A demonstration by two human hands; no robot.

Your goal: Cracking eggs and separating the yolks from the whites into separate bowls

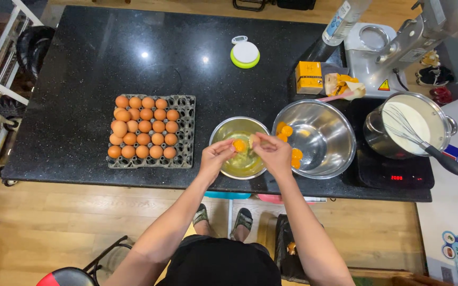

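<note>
Over the small steel bowl (239,148) of egg white, the left hand (216,158) pinches a shell half cradling a yolk (239,144), the right hand (274,153) grips the other shell half (254,140) at three o'clock, egg tray (186,132) at nine o'clock.

Orange yolk (239,144), brown eggs (143,127) in grey tray (187,132), speckled black counter (107,53), silver bowls (322,137).

We see a bright, sharp view; two overhead lamps glint on the glossy black surface (107,63), and wide-angle distortion bends the edges.
</note>
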